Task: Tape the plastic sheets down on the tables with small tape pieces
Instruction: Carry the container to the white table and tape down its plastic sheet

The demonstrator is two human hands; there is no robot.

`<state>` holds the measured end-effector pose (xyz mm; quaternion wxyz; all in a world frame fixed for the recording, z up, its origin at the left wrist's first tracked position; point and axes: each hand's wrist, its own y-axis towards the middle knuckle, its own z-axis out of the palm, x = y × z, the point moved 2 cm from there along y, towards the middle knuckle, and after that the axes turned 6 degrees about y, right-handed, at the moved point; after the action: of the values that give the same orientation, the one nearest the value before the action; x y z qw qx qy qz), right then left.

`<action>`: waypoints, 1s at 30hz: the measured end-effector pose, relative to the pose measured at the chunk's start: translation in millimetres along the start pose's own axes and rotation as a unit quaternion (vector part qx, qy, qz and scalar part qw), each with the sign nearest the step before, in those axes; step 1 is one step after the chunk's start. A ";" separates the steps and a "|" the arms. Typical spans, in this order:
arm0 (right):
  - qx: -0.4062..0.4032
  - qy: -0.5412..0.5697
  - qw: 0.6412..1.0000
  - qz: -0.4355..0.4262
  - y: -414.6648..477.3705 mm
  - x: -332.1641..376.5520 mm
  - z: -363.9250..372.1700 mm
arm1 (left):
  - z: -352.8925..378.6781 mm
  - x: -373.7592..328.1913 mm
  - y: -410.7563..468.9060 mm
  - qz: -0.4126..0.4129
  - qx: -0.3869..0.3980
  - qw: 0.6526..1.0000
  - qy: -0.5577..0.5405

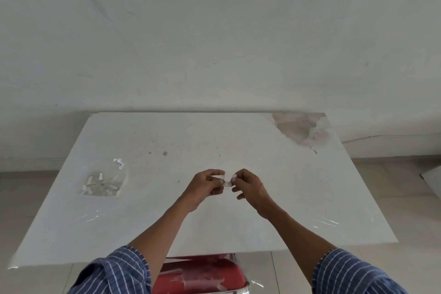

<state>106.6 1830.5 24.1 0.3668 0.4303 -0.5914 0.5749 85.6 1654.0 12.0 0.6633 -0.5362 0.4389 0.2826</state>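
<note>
A white table (262, 150) stands against the wall, covered by a clear plastic sheet (90, 216) that shows glare near the front corners. Above the table's middle, my left hand (205, 187) and my right hand (248, 186) meet and together pinch a small white tape piece (226, 180) between thumbs and fingertips. Both hands hover over the sheet, apart from it. At the left of the table lies a clear pouch (102, 184) with several small white tape pieces, and a few loose tape pieces (119, 162) lie just beyond it.
A red chair seat (200, 274) wrapped in plastic sits under the table's near edge. A brownish stain (298, 129) marks the far right corner. A white wall rises behind the table; pale floor tiles lie on both sides.
</note>
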 end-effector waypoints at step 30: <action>-0.138 0.348 0.911 0.176 87.8 -8.7 38.4 | -27.1 -7.9 66.6 -0.007 -0.091 0.993 0.078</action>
<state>30.4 1790.2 -18.6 0.4982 0.0373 -0.5659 0.6559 18.1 1646.4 -12.9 0.5770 -0.6181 0.4582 0.2742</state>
